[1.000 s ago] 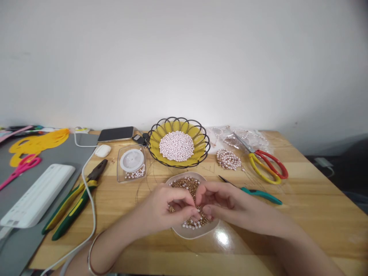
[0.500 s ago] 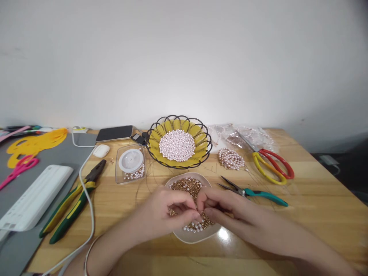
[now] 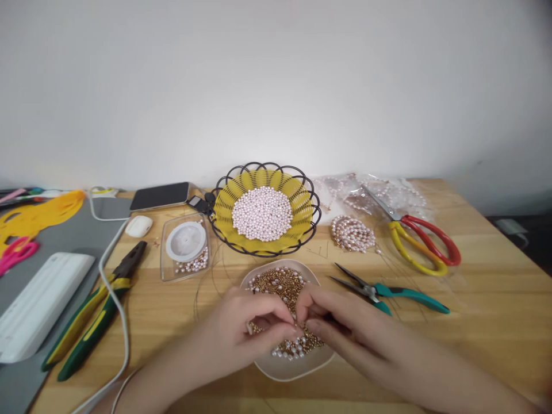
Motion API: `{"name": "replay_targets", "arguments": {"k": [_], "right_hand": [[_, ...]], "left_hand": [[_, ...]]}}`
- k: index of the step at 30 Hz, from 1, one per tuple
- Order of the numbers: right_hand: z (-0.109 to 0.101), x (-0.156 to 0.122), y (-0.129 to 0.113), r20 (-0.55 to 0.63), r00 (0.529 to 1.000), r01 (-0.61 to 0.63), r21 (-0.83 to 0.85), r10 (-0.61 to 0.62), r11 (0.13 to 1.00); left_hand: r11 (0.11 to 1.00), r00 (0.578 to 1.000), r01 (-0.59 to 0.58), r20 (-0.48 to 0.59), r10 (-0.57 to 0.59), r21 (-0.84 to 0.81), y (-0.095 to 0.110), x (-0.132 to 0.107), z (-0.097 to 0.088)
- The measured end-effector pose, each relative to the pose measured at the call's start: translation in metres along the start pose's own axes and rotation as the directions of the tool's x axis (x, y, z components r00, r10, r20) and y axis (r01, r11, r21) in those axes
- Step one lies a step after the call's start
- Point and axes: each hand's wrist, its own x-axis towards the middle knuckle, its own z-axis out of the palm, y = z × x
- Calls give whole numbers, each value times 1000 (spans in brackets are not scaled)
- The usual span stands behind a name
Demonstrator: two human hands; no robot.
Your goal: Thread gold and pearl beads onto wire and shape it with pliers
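Observation:
Over a pale dish (image 3: 288,371) of gold and pearly beads (image 3: 278,282), my left hand (image 3: 259,322) and my right hand (image 3: 345,322) meet almost tip to tip. Thumb and forefinger are pinched together on each hand. Whatever lies between the fingertips is too small to make out. Thin strands of wire or thread (image 3: 214,270) curl on the table left of the dish. Behind it stands a yellow basket (image 3: 219,215) with a black looped rim, holding pinkish pearl beads (image 3: 262,213). Teal-handled long-nose pliers (image 3: 371,290) lie open by my right hand.
Right of the basket are a coil of strung beads (image 3: 351,234), plastic bags of beads (image 3: 388,195) and red-and-yellow scissors (image 3: 414,238). To the left lie a clear box with a spool (image 3: 185,241), green-and-yellow pliers (image 3: 97,313), a white cable (image 3: 123,322) and a phone (image 3: 159,196).
The view has come slightly closer, so the table things sit larger and further outward. Both hands stay pinched over the dish, with barely any shift.

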Motion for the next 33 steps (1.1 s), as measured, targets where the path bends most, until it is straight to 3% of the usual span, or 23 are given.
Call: {"name": "replay_targets", "arguments": {"k": [5,13,19,33], "right_hand": [[0,1,-3,-48,998,35,-80,-39,996],[2,1,-7,-91,994,57,-44,-61,997],[3,2,-9,-85,995,46,-31,-48,998],[8,0,-2,-120,990,67,-43,-72,997]], "left_hand": [[999,999,-35,12,35,29,-1,1,-2],[995,995,-97,1,97,29,-1,0,-2],[974,976,-215,-23,216,66,-1,1,-3],[935,938,-327,-69,339,137,-2,1,0]]}}
